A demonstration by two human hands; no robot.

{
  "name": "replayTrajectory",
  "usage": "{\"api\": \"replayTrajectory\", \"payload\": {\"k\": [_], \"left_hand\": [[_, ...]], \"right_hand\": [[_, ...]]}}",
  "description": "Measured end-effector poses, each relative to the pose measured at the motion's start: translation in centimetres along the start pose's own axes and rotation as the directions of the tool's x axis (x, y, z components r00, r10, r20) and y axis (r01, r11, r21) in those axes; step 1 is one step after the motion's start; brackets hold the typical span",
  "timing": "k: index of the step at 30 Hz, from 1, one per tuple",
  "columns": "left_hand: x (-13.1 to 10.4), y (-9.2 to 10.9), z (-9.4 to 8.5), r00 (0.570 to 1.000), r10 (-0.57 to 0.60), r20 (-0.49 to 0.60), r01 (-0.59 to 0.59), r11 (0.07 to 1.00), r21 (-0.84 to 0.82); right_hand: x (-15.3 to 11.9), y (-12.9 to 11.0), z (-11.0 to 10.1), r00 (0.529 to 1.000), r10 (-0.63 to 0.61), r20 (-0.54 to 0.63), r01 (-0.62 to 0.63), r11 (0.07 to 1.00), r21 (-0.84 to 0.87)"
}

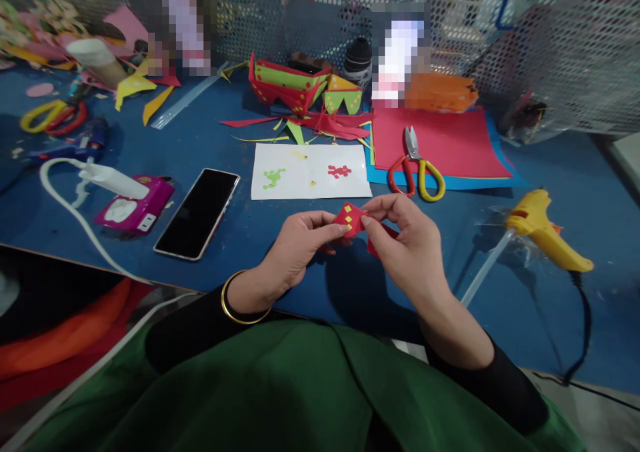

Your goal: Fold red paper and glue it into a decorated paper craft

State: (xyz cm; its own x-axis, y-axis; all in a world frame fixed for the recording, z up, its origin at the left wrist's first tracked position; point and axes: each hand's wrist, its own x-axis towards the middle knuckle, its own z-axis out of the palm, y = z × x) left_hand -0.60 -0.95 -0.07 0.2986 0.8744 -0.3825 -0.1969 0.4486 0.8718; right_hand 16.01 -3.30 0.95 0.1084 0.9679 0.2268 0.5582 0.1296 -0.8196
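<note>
A red craft piece [356, 217] with small yellow diamonds on it is held in front of me. My left hand [307, 240] pinches its left part between thumb and fingers. On the other side, my right hand [403, 235] grips it with thumb and forefinger; part of the red piece shows below that palm. Just beyond lies a white card [311, 172] bearing small green, red and yellow cut bits. Scissors [413, 165] with one red and one yellow handle rest on the coloured sheets right of the card.
Red and blue sheets [435, 142] lie at the back right. A yellow glue gun [547, 231] sits at right, its cord over the edge. Decorated red and green pieces [290, 82] and scraps are behind the card. At left are a phone [197, 214] and a purple socket box [135, 204].
</note>
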Motion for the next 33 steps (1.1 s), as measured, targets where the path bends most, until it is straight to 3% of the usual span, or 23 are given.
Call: {"api": "replayTrajectory", "payload": {"k": [33], "left_hand": [[-0.06, 0.1, 0.08, 1.0, -0.002, 0.008, 0.002, 1.0, 0.018]], "right_hand": [[-0.14, -0.18, 0.08, 1.0, -0.024, -0.005, 0.024, 1.0, 0.011]]}}
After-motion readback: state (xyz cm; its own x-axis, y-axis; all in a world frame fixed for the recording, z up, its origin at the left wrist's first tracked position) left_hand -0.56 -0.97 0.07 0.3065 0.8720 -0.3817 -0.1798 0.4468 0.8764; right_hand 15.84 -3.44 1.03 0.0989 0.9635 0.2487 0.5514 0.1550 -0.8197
